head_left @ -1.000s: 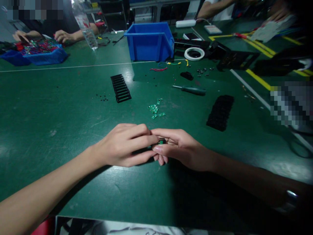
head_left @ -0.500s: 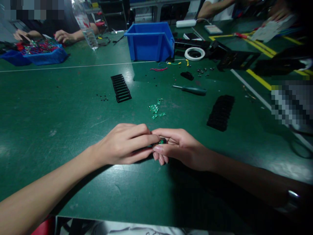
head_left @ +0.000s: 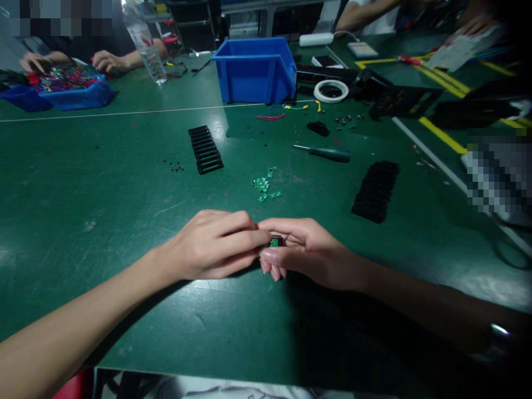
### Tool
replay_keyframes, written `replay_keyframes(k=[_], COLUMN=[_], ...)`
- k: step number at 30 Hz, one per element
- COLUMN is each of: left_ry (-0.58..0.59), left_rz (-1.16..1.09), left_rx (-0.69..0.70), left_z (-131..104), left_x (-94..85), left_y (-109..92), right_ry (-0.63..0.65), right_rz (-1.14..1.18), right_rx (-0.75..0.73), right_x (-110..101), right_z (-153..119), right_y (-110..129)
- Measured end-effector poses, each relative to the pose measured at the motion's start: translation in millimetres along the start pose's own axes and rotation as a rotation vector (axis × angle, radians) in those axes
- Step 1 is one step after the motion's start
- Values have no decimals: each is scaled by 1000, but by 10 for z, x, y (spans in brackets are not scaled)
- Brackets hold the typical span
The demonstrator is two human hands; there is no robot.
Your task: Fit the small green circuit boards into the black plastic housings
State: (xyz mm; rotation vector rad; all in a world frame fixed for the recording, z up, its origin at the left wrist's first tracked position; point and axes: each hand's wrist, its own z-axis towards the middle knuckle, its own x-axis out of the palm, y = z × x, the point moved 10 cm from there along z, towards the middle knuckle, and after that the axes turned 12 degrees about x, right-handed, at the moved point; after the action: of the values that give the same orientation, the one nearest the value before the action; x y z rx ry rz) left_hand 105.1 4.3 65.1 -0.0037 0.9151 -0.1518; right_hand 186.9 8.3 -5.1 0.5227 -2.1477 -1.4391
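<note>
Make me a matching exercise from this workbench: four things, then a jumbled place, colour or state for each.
1. screwdriver
2. green-and-black piece
3. slotted black frame
4. ring

A. beside tiny black bits
B. lying with its tip toward the left
C. white
D. held between the left hand and the right hand

Pairs: 1-B, 2-D, 3-A, 4-C

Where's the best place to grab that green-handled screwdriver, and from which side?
Probably the thick handle, from above and the right: the screwdriver lies flat, its handle toward the right and its thin metal shaft pointing left.
</note>
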Motion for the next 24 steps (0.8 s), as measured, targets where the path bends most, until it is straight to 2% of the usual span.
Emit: replay_keyframes(k=[12,24], left_ry=[-28,-21], left_rz=[6,52], left_rx=[6,7], left_z=[13,4], left_x=[-26,-16], left_y=[-12,-21], right_ry=[6,-7], right_rz=[-7,-16], right_rx=[-25,14], right_x=[15,-33], right_z=[-12,9], right_y=[27,-1])
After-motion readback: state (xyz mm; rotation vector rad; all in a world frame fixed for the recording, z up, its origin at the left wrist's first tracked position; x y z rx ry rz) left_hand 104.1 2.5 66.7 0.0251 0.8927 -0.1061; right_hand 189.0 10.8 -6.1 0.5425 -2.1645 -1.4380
